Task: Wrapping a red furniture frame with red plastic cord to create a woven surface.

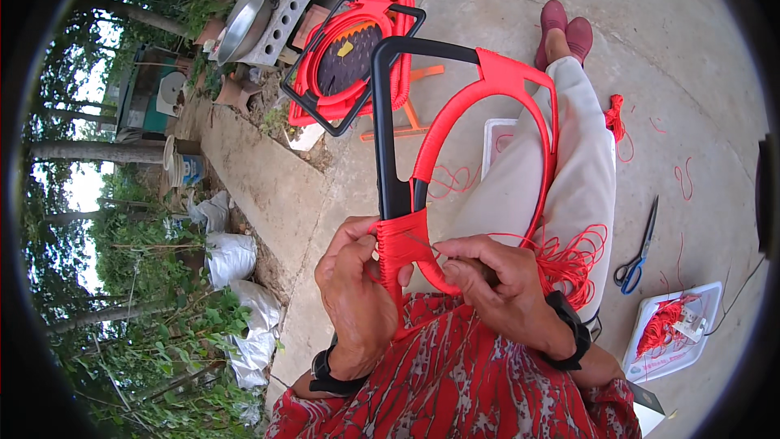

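Note:
A black frame (384,122) with a ring and bars wrapped in red cord (447,126) rests upright over my lap. My left hand (349,289) is closed round its near left corner, fingers and thumb pressing the red wrapping (400,237). Beside that corner my right hand (504,280) grips a brown-handled thin pointed tool (479,268), most of the handle hidden in the palm. Its thin shaft reaches to the wrapped cord; whether the tip is under the strands I cannot tell. A loose bundle of red cord (573,264) lies on my right thigh, by the right wrist.
Several finished-looking red and black frames (349,57) are stacked on an orange-legged stand at the far left. To the right on the concrete lie blue-handled scissors (638,256), a red cord hank (616,116) and a white tray (708,309) of cord. White sacks (231,258) line the left.

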A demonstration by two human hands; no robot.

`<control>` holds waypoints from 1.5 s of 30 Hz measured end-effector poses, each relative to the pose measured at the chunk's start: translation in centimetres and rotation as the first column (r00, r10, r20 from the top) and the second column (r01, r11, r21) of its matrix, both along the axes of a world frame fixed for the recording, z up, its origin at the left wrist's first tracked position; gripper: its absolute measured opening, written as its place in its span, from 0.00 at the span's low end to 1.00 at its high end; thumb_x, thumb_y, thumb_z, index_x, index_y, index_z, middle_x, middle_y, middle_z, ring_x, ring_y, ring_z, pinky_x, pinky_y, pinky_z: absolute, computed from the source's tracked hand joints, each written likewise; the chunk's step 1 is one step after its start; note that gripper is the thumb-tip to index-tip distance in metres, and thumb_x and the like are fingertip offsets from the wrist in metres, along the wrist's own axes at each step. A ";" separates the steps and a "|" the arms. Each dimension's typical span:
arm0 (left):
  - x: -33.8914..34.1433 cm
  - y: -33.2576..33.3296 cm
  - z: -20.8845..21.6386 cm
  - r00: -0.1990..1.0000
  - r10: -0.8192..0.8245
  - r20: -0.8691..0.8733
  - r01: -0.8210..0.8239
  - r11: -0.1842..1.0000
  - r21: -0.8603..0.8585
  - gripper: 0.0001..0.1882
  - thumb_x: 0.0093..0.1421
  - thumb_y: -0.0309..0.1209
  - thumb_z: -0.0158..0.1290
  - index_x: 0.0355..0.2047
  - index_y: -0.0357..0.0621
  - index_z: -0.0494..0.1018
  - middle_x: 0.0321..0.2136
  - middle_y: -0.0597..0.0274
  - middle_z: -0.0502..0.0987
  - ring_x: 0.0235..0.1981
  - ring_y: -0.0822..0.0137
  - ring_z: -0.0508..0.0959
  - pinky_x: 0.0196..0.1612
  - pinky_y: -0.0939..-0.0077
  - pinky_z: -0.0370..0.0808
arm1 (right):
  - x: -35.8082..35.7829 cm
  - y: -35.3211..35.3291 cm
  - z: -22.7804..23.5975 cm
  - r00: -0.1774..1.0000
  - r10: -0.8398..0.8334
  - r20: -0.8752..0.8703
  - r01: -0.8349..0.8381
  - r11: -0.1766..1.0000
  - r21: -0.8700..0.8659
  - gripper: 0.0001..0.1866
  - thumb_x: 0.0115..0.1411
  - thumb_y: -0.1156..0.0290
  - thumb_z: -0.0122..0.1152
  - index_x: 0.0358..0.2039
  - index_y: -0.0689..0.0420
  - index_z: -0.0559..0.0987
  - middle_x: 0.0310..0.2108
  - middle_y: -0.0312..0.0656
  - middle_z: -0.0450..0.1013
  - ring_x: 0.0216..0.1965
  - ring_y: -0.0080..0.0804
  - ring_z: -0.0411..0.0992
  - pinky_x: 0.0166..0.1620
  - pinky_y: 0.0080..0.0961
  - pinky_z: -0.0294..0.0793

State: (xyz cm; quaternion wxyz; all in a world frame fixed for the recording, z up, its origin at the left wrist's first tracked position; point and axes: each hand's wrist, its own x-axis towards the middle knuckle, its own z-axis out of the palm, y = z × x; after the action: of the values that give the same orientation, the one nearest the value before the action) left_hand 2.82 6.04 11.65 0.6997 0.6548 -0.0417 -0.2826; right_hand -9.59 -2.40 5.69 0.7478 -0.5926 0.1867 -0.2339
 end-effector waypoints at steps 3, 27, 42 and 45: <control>0.0 0.0 0.0 1.000 -0.005 0.014 0.005 1.000 0.004 0.14 0.57 0.26 0.42 0.38 0.27 0.70 0.28 0.54 0.75 0.19 0.72 0.72 0.19 0.78 0.72 | 0.1 0.4 -0.2 0.999 0.001 0.035 0.002 0.996 -0.089 0.13 0.59 0.81 0.57 0.45 0.63 0.76 0.32 0.46 0.76 0.28 0.27 0.75 0.29 0.19 0.71; -0.2 0.1 0.0 1.000 0.009 0.013 -0.009 1.000 0.018 0.13 0.57 0.26 0.42 0.38 0.30 0.70 0.27 0.57 0.76 0.19 0.75 0.73 0.19 0.80 0.73 | -0.4 0.3 0.2 0.999 0.038 0.010 -0.037 0.997 -0.066 0.13 0.59 0.80 0.58 0.46 0.63 0.75 0.30 0.44 0.75 0.24 0.22 0.71 0.25 0.19 0.68; -0.3 0.6 0.1 0.997 -0.072 0.021 0.071 0.996 0.054 0.12 0.60 0.28 0.40 0.41 0.33 0.66 0.32 0.54 0.76 0.26 0.68 0.75 0.22 0.77 0.72 | 0.2 0.9 -0.5 1.000 0.016 0.017 -0.015 0.998 -0.059 0.13 0.60 0.81 0.56 0.46 0.64 0.74 0.32 0.44 0.75 0.26 0.21 0.72 0.28 0.18 0.70; -0.8 0.2 0.1 1.000 0.008 0.019 -0.008 0.999 0.036 0.11 0.59 0.25 0.42 0.37 0.33 0.70 0.28 0.60 0.75 0.21 0.76 0.73 0.21 0.82 0.74 | 0.6 1.2 -0.8 0.998 -0.016 0.064 0.017 1.000 -0.012 0.12 0.62 0.80 0.55 0.47 0.64 0.74 0.32 0.41 0.75 0.27 0.18 0.71 0.31 0.16 0.71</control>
State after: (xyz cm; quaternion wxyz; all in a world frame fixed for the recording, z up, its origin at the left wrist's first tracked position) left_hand 2.05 6.21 11.78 0.6885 0.6701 -0.0404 -0.2745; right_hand -8.99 -1.18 4.85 0.7477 -0.5881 0.1661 -0.2598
